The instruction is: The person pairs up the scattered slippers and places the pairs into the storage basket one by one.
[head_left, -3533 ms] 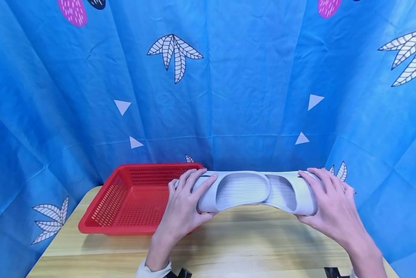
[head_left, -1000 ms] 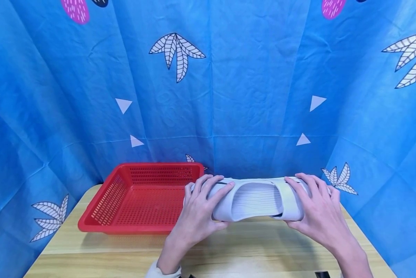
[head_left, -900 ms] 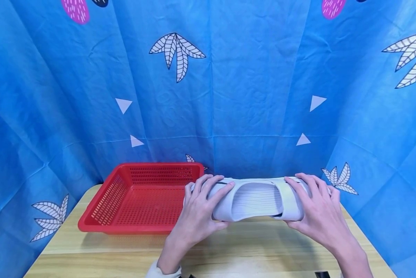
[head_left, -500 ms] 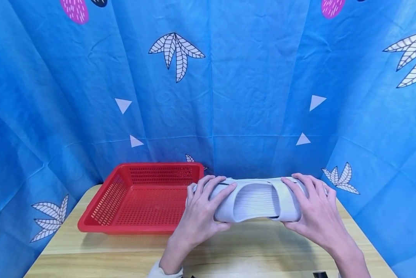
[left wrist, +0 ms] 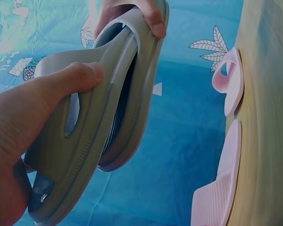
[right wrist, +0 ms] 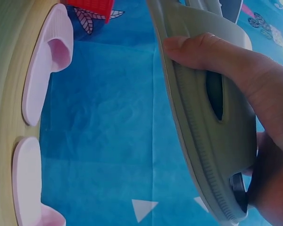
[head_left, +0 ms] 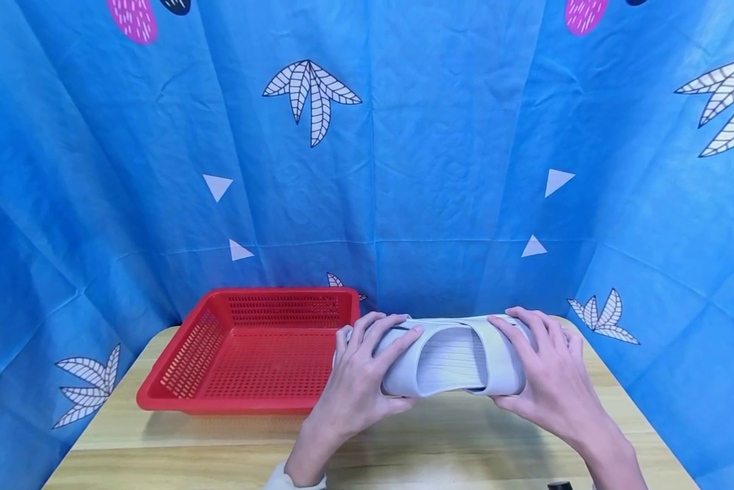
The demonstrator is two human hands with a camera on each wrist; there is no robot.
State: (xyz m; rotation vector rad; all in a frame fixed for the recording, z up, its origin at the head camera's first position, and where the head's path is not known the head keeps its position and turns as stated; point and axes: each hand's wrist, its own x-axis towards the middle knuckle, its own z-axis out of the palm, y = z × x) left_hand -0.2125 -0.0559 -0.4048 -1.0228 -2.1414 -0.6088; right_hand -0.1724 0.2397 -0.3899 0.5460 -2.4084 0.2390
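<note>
Two pale grey slippers are held up above the table, overlapping and facing opposite ways. My left hand (head_left: 357,381) grips the left slipper (head_left: 402,367) around its strap, thumb underneath and fingers over the top. Around the strap of the right slipper (head_left: 506,357), my right hand (head_left: 553,381) has a similar hold. In the left wrist view, the left slipper (left wrist: 85,136) lies along the right slipper (left wrist: 144,80), with a narrow dark gap between them. The right wrist view shows my thumb pressed on the side of the right slipper (right wrist: 231,141).
A red perforated plastic basket (head_left: 247,410) stands at the left on the wooden table (head_left: 440,449). Two pink slippers, one (left wrist: 233,89) beyond another (left wrist: 214,188), rest on the table in the wrist views; the head view hides them. A blue patterned curtain (head_left: 440,170) surrounds the table.
My hands have come closer together, the left moving right and the right moving left, so the grey slippers overlap more. Both have also dropped slightly. The basket has stayed put.
</note>
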